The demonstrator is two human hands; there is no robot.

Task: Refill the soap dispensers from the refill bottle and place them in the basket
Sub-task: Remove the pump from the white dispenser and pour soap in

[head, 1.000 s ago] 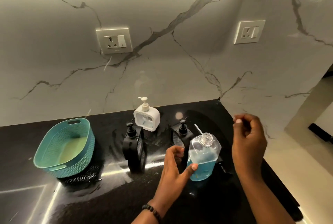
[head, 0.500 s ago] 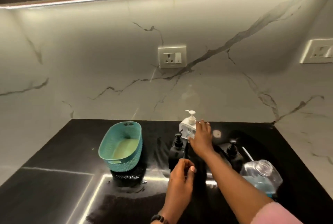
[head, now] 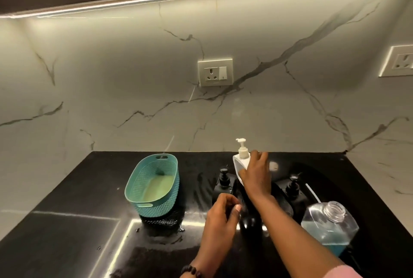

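A white pump dispenser [head: 241, 159] stands at the back of the black counter, and my right hand [head: 256, 177] grips its body from the right. Two black pump dispensers stand in front of it, one on the left [head: 223, 179] and one on the right [head: 293, 186]. My left hand [head: 221, 213] hovers with curled fingers just in front of the left black dispenser; whether it holds anything is hidden. The clear refill bottle [head: 330, 228], uncapped and about half full of blue liquid, stands at the right under my right forearm. The teal basket [head: 136, 179] sits to the left and holds nothing.
The marble wall rises right behind the dispensers, with a socket [head: 215, 72] on it. A thin white tube [head: 312, 194] lies beside the right black dispenser. The black counter [head: 89, 188] is glossy, with wet streaks near the basket.
My right hand left the refill bottle area, reached to the back and closed round the white dispenser. My left hand let go of the refill bottle and moved left. The view swung left.
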